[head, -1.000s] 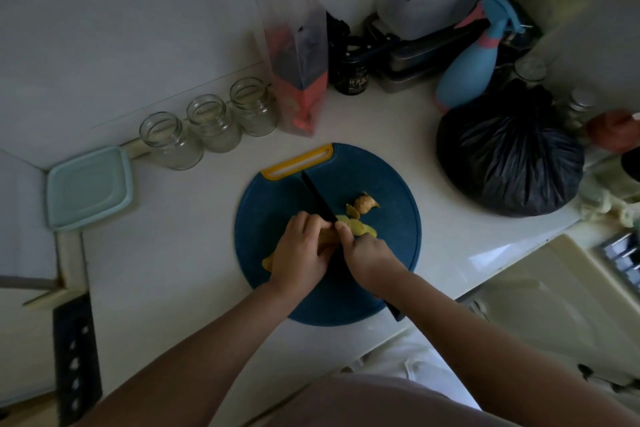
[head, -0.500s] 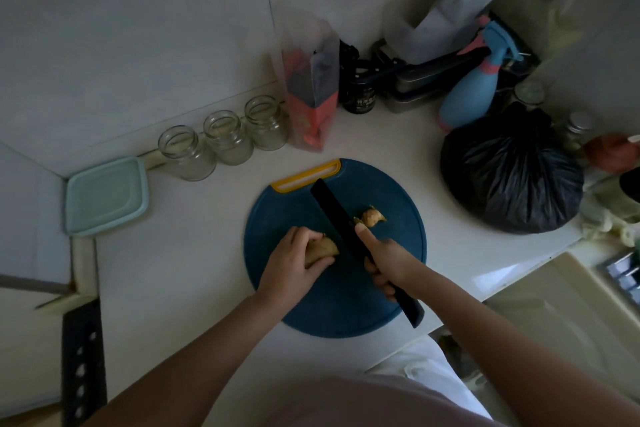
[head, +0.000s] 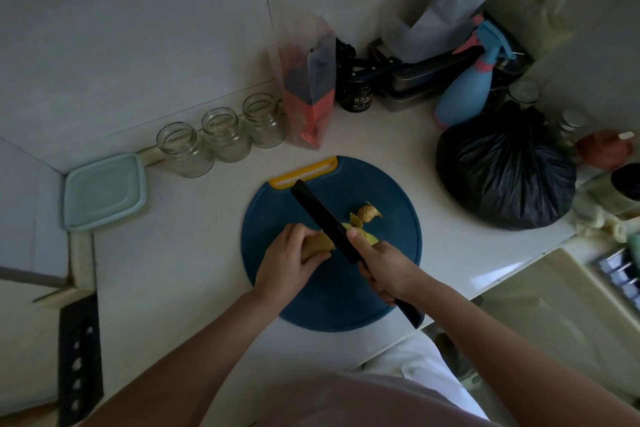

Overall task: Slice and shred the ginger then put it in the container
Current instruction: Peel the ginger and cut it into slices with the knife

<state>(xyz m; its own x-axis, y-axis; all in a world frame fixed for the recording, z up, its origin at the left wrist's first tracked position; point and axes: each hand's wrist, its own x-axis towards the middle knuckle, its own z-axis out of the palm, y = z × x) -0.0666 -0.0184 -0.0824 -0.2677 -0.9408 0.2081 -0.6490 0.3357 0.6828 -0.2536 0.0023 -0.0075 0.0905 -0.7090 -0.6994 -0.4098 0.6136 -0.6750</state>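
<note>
A round blue cutting board (head: 332, 298) with a yellow handle lies on the white counter. My left hand (head: 287, 262) grips a tan piece of ginger (head: 317, 246) on the board. My right hand (head: 384, 269) holds a black knife (head: 325, 220), forefinger along the blade, which stands right beside the ginger's cut end. Cut ginger pieces (head: 365, 213) lie to the right of the blade. A pale green lidded container (head: 104, 191) sits at the far left of the counter.
Three empty glass jars (head: 221, 133) line the wall behind the board. A red and clear bag (head: 308, 87), a dark jar, metal tins and a blue spray bottle (head: 465, 90) stand at the back. A tied black bag (head: 505, 166) sits right of the board.
My right hand moved off the ginger and took a full hold of the knife handle. The blade now lies against the ginger's right end, with cut pieces beyond it.
</note>
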